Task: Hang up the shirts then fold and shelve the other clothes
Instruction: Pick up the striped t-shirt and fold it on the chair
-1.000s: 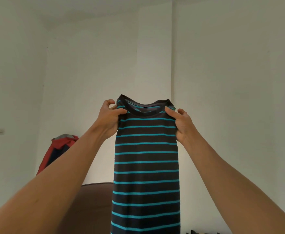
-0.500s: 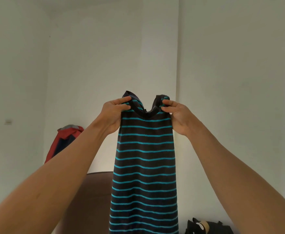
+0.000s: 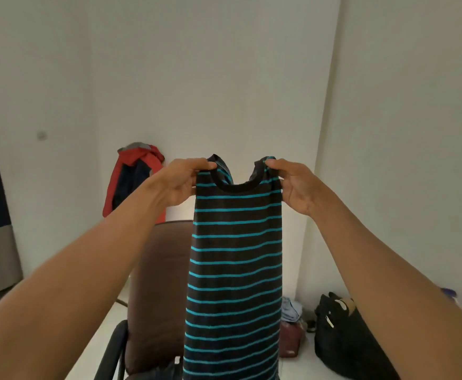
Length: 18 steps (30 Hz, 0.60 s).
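Note:
A dark shirt with thin turquoise stripes (image 3: 235,259) hangs straight down in front of me, folded to a narrow panel, its black neckband uppermost. My left hand (image 3: 181,182) pinches the left shoulder beside the neck opening. My right hand (image 3: 292,185) pinches the right shoulder at the same height. Both arms reach forward and up. The shirt's lower end runs out of the frame at the bottom.
A brown padded chair (image 3: 158,292) stands behind the shirt. A red and navy jacket (image 3: 133,179) hangs against the back wall. On the floor to the right lie a black bag (image 3: 342,333), a dark red box (image 3: 291,341) and some pale cloth (image 3: 291,309).
My view has tilted down, so the chair and floor items show. My hands have moved apart a little and the neck opening now faces me flat.

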### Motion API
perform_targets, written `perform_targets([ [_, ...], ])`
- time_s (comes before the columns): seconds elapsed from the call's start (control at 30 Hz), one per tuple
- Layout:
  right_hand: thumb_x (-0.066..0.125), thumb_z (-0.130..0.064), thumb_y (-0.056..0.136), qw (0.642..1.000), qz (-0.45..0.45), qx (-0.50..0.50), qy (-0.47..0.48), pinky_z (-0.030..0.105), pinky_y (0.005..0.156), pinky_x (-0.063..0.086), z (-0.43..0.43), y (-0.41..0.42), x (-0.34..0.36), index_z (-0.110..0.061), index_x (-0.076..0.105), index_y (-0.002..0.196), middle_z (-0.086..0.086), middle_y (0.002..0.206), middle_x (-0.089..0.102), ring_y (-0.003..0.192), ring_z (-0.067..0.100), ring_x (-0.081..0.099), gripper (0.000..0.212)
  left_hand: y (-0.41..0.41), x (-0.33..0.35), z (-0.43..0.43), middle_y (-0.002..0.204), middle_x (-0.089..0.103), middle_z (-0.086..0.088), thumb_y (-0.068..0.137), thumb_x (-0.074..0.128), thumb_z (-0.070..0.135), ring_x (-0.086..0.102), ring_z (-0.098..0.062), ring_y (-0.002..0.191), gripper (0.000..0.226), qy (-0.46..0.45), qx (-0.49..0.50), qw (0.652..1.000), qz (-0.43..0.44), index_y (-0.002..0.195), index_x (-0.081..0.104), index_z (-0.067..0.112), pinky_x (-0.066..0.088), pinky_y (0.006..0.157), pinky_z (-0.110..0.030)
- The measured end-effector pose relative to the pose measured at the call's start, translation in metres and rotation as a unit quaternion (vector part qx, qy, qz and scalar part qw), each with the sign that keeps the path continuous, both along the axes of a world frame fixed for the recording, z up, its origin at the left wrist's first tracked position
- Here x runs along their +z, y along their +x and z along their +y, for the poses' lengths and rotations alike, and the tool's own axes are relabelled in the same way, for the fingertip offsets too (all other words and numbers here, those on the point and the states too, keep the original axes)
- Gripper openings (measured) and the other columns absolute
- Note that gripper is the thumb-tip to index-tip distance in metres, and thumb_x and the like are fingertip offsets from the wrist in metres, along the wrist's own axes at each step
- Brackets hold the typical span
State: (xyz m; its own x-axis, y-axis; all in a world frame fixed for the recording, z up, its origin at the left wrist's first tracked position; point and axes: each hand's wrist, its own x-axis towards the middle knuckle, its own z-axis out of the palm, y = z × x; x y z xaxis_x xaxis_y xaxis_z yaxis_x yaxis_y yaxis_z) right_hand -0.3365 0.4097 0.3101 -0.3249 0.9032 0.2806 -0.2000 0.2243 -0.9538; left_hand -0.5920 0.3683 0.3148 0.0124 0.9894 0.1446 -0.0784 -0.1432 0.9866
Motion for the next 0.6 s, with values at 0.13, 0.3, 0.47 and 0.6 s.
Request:
perform_targets([
  [0.13, 0.064, -0.033, 0.091, 0.995, -0.042, 0.008, -0.086, 0.049, 0.088, 0.053, 0.045, -0.028, -0.058, -0.014, 0.070, 0.099, 0.006, 0.101, 0.063, 0.097, 0.026, 0.059, 0.021, -0.024, -0.055, 0.042, 0.113, 0.065, -0.015, 0.084, 0.068, 0.028, 0.064, -0.027, 0.103, 0.040, -0.106, 0.026, 0.992, -0.057, 0.116, 0.068, 0.004, 0.056, 0.088, -0.041],
  [0.3, 0.063, -0.036, 0.088, 0.979, 0.014, 0.009, -0.202, 0.038, 0.077, 0.051, 0.098, -0.071, -0.125, -0.011, 0.065, 0.099, 0.005, 0.087, 0.062, 0.079, 0.023, 0.060, 0.027, -0.040, -0.128, 0.097, 0.101, 0.063, -0.011, 0.084, 0.067, 0.035, 0.064, -0.023, 0.085, 0.045, -0.164, 0.035, 0.975, -0.147, 0.117, 0.066, 0.006, 0.054, 0.076, -0.037],
  [0.47, 0.062, -0.036, 0.086, 0.957, 0.026, 0.032, -0.288, 0.033, 0.072, 0.047, 0.148, -0.105, -0.192, -0.011, 0.063, 0.094, 0.005, 0.078, 0.062, 0.069, 0.021, 0.058, 0.026, -0.060, -0.193, 0.149, 0.087, 0.066, -0.009, 0.089, 0.063, 0.036, 0.064, -0.022, 0.071, 0.034, -0.213, 0.018, 0.962, -0.169, 0.105, 0.067, 0.007, 0.053, 0.072, -0.035],
  [0.6, 0.065, -0.039, 0.084, 0.941, 0.036, 0.030, -0.334, 0.032, 0.069, 0.048, 0.174, -0.125, -0.242, -0.012, 0.063, 0.094, 0.005, 0.080, 0.063, 0.068, 0.021, 0.059, 0.029, -0.076, -0.242, 0.174, 0.085, 0.068, -0.011, 0.090, 0.061, 0.036, 0.065, -0.023, 0.070, 0.031, -0.244, 0.017, 0.954, -0.173, 0.097, 0.068, 0.007, 0.053, 0.074, -0.036],
])
